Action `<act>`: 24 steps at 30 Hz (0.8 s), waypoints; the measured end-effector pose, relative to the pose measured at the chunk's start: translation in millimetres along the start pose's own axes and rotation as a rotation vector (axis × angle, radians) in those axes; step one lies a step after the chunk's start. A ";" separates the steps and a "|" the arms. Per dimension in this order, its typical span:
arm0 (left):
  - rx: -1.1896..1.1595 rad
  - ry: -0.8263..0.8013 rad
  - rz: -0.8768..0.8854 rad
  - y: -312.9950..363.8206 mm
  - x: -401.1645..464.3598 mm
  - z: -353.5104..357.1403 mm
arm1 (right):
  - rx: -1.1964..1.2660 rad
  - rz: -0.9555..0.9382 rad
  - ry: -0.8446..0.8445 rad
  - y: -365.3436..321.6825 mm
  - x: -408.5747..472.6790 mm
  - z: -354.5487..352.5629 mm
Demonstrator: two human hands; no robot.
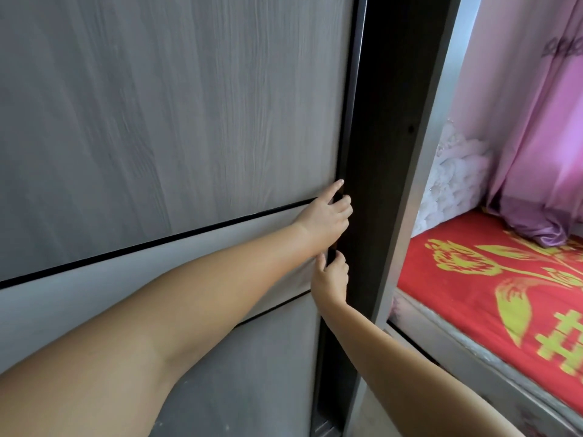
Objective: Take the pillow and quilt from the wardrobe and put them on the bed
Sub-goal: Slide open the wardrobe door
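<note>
Both hands [325, 217] on door edge [348, 127]

— What does the wardrobe [176, 127] look like?
— Grey wood-grain sliding door with dark horizontal seams, slid almost shut; a dark narrow gap shows at its right edge.
— And the bed [492, 298]?
— To the right, under a red cover with yellow patterns.
</note>
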State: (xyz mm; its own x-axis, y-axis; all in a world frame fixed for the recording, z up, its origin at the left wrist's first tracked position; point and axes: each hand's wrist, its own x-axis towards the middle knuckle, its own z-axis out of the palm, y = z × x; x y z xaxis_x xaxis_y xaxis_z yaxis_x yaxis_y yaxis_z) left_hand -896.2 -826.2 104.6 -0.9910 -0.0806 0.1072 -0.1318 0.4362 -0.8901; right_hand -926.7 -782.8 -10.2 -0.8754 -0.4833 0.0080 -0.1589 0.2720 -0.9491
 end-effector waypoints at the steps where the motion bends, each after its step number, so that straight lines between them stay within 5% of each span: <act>1: 0.001 -0.013 -0.014 -1.0 -12.9 0.2 | -0.023 -0.007 -0.027 -1.9 -10.1 4.2; 16: -0.027 -0.261 -0.155 -20.8 -210.2 6.4 | -0.204 -0.259 -0.434 -25.1 -152.4 82.1; 24: -0.040 -0.349 -0.068 -36.4 -292.8 16.1 | -0.335 -0.493 -0.669 -37.0 -199.3 122.9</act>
State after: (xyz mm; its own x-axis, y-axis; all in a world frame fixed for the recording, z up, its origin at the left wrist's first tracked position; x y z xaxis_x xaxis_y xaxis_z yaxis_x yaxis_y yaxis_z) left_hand -600.9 -832.9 98.4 -0.9127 -0.4085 0.0018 -0.2049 0.4539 -0.8672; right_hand -690.2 -798.8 -15.4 -0.2399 -0.9649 0.1065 -0.6632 0.0828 -0.7439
